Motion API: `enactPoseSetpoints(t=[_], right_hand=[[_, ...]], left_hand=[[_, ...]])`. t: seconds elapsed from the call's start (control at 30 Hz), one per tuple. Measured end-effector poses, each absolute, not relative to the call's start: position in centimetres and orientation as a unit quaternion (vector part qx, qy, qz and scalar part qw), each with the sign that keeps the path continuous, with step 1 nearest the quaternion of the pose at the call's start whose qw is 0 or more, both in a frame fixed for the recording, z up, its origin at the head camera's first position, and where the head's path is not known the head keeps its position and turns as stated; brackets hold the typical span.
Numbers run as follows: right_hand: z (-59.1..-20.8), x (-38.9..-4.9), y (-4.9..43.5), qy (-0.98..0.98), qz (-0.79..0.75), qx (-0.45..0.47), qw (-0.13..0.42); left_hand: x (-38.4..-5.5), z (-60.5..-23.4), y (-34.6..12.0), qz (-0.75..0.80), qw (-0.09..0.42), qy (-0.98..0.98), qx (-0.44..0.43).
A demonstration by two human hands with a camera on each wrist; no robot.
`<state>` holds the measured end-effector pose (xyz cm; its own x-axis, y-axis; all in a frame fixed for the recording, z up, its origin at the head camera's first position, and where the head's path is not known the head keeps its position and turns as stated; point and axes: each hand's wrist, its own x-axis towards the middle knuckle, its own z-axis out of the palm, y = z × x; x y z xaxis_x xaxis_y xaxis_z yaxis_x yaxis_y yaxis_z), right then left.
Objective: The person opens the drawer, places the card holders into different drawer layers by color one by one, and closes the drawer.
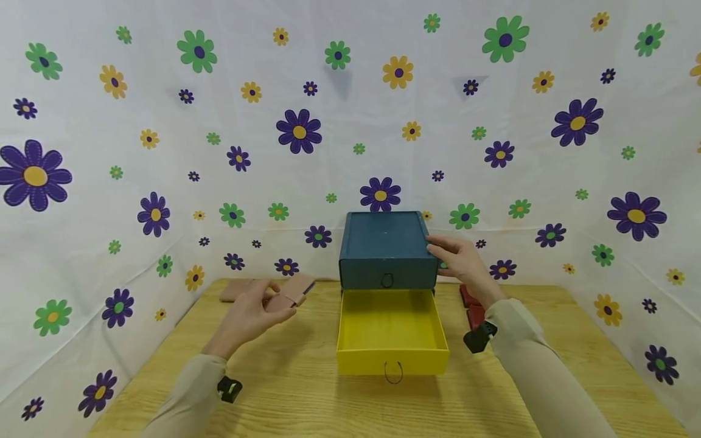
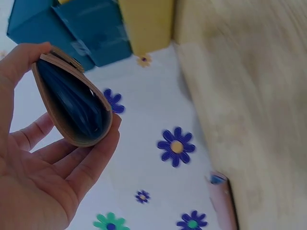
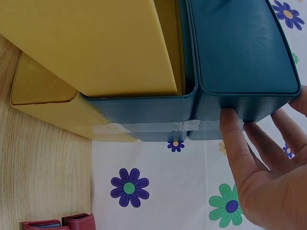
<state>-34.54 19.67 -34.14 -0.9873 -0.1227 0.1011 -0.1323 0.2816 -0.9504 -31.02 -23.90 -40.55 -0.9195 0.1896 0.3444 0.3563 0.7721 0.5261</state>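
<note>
My left hand (image 1: pixel 246 319) holds a beige-pink wallet (image 1: pixel 296 289) above the table, left of the drawer unit. In the left wrist view the wallet (image 2: pixel 103 108) sits between thumb and fingers, its dark blue inside facing the camera. Across from it, my right hand (image 1: pixel 465 264) touches the right side of the blue upper box (image 1: pixel 386 234) with extended fingers. The right wrist view has these fingertips against the blue box's side (image 3: pixel 244 52). Below, the yellow drawer (image 1: pixel 391 363) is pulled out toward me, a dark loop handle on its front.
Another pinkish wallet (image 1: pixel 231 292) lies on the wooden table (image 1: pixel 274 389) behind my left hand. Two red wallets (image 1: pixel 475 316) lie right of the drawers, partly hidden by my right arm. A flower-patterned white cloth (image 1: pixel 339 158) surrounds the table's back and sides.
</note>
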Motion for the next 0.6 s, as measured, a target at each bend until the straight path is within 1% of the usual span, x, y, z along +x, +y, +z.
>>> enactPoseSetpoints(t=[0.3,0.6], right_hand=[[-34.1,-34.4,19.4,-0.801,0.593,0.081,-0.001],[-34.0,-34.4,19.7,-0.802,0.593,0.075,-0.001]], left_hand=[[-29.4,-39.0,-21.5,-0.302,0.136,-0.926,-0.180],[-28.5,-38.0,-19.9,-0.326,0.112,-0.919,-0.189]])
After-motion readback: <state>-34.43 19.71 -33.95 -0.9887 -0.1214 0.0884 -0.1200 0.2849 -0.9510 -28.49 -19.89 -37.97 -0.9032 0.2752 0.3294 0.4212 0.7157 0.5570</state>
